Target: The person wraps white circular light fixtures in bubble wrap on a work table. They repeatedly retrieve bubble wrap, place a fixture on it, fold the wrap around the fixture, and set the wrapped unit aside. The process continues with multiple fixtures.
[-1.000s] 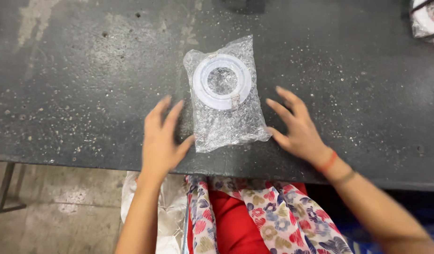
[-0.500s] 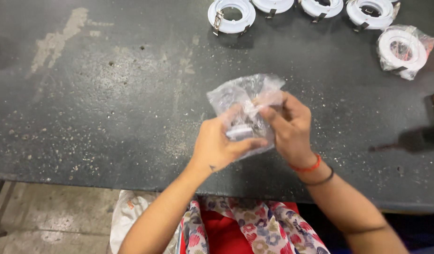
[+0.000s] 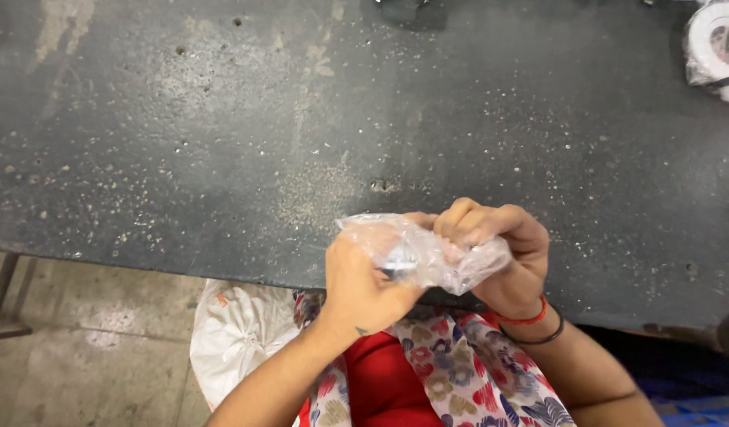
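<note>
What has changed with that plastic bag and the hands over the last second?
A second ago the clear plastic bag lay flat on the dark table between open hands. Since then the left hand and right hand have picked it up and bunched it near the table's edge. The table and the white sack below are unchanged.

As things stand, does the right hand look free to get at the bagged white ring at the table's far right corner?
Probably not yet: the right hand and left hand both grip the plastic bag. The bare table between it and the ring holds no obstacle.
</note>
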